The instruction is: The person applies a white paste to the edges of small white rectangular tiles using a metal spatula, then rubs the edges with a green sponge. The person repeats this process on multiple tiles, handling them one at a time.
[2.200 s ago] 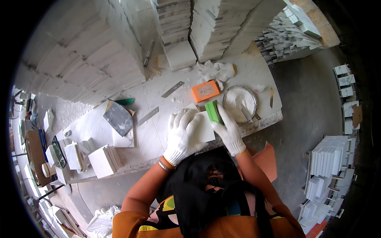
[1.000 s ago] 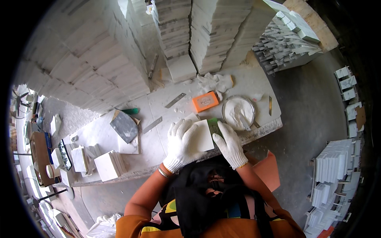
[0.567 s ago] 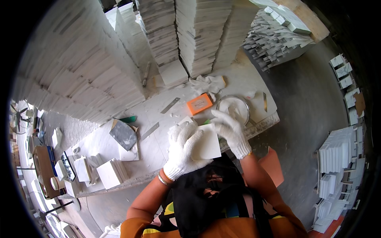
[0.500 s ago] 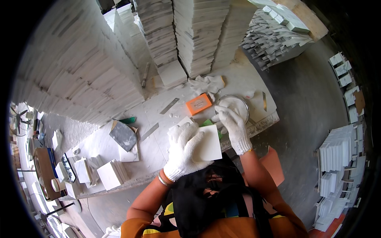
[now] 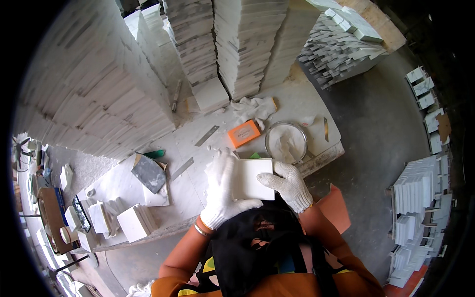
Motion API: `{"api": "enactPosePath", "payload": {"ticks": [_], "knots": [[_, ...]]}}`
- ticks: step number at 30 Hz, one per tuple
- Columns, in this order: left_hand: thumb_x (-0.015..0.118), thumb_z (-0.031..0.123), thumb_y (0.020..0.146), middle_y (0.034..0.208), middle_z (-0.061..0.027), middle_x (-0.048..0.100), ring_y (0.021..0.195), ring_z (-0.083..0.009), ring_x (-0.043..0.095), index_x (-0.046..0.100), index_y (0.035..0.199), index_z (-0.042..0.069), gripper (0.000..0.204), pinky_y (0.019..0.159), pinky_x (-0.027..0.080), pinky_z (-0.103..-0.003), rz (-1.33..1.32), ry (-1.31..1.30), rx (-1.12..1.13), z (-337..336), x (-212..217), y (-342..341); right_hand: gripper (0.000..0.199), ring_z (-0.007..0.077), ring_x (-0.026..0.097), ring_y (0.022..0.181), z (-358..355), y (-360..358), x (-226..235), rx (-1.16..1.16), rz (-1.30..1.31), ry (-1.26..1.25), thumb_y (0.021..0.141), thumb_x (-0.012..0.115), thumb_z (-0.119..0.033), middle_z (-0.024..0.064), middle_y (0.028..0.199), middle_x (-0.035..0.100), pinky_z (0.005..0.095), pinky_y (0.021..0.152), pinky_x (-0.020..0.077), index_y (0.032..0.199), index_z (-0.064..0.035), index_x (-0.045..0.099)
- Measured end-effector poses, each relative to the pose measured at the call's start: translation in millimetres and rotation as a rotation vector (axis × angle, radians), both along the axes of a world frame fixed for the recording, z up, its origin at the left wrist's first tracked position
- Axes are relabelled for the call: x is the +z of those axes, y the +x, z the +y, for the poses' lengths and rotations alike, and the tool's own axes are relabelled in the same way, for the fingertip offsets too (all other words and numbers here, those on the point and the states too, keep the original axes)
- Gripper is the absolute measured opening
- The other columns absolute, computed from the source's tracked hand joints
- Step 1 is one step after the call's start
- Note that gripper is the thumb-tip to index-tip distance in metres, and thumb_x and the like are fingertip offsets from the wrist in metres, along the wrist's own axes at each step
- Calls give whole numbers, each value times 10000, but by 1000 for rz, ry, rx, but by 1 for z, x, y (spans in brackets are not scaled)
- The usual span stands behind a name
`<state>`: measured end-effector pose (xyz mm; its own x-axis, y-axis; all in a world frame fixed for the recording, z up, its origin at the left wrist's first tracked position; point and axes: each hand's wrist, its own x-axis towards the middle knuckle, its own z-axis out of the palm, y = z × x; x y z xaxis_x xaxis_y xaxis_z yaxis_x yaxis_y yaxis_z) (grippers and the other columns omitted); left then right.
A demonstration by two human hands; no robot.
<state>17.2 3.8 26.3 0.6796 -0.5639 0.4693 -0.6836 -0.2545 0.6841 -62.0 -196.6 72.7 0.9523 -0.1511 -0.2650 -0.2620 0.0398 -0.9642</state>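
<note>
A square white tile (image 5: 247, 180) is held between my two white-gloved hands, close in front of my body. My left hand (image 5: 220, 185) grips its left side, fingers stretched up along that edge and thumb along the lower edge. My right hand (image 5: 289, 187) grasps the right edge, its thumb on the upper face and its other fingers partly hidden. Just beyond lies a round metal-rimmed dish (image 5: 267, 144) with crumpled white material (image 5: 287, 143) in it. A bit of something green (image 5: 255, 155) shows past the tile's far edge.
An orange box (image 5: 244, 133) and a loose glove (image 5: 255, 109) lie ahead on the workbench (image 5: 198, 198). Thin metal strips (image 5: 207, 135) and a grey slab (image 5: 150, 173) are to the left. Tall tile stacks (image 5: 247, 49) line the back; smaller tiles (image 5: 136, 221) stand front left.
My right hand has left the dish and come down to the tile's right edge. The tile has turned to sit squarer between my hands, and my left fingers have straightened.
</note>
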Motion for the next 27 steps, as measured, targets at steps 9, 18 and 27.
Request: {"api": "enactPosePath", "payload": {"ticks": [9, 18, 27], "knots": [[736, 146, 940, 1316, -109, 627, 1191, -186, 601, 463, 1458, -40, 614, 1045, 466, -338, 1327, -444, -104, 0, 9, 1, 353, 147, 650, 943, 4, 1, 2, 5, -65, -170, 926, 706, -202, 132, 1048, 713, 309, 852, 527, 1183, 39, 691], [714, 122, 943, 1157, -54, 686, 1063, -144, 617, 609, 1282, -31, 386, 968, 480, -315, 1284, -494, -74, 0, 6, 5, 317, 133, 649, 926, -5, 12, 15, 28, -34, -241, 949, 701, -223, 111, 1004, 730, 297, 847, 524, 1130, 37, 720], [735, 156, 919, 1176, -73, 690, 1065, -164, 641, 580, 1326, -44, 480, 957, 501, -318, 1378, -518, -14, 0, 8, 9, 616, 142, 679, 841, -29, 39, -1, -44, -12, -80, 1072, 442, -500, 134, 1052, 744, 246, 658, 507, 1215, 49, 680]]}}
